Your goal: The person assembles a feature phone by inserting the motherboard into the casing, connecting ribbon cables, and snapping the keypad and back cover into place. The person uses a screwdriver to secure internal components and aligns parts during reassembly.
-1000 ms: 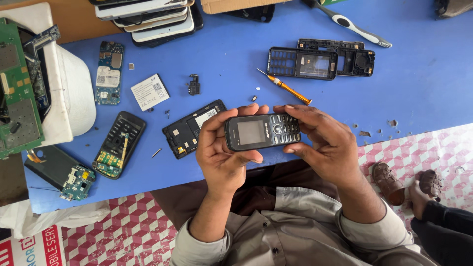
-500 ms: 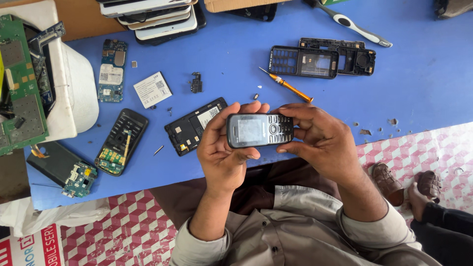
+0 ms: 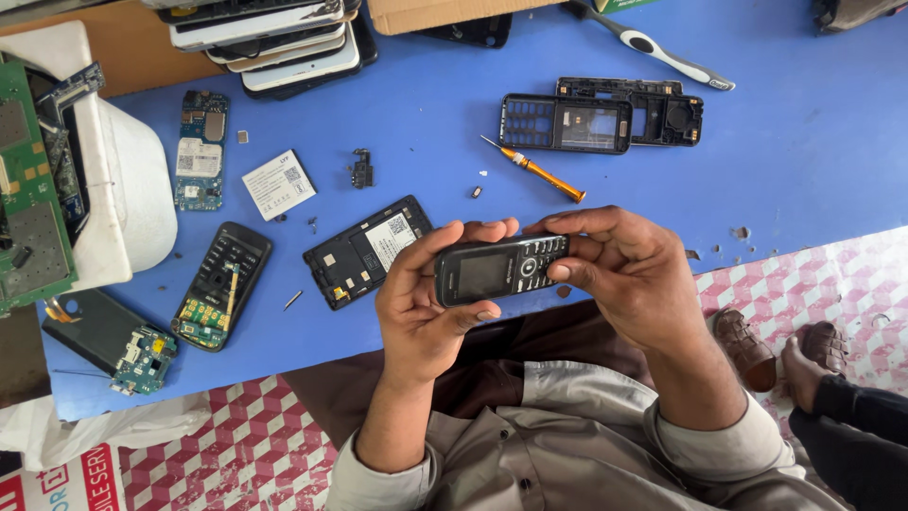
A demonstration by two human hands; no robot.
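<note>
Both hands gripped a small black phone, held level above the near edge of the blue table, screen and keypad facing up. The left hand closed around the screen end, its fingers curled over the far side and its thumb pressed along the near edge; the palm hid that end of the casing. The right hand clasped the keypad end, thumb resting on the keys and fingers wrapped behind, so the back of the phone could not be seen. Just left of the hands lay an open phone back with a white label inside. Beyond the right hand sat an orange screwdriver, and farther off two empty black phone frames lay overlapping. To the far left a keypad board lay on the table, with a white battery and a bare circuit board behind it. A dark phone with an exposed board sat near the table's left corner. A stack of phones was cut off at the top, as was a green circuit board at the left edge. Another person's sandalled feet stood on the patterned floor at right, the body out of frame.
</note>
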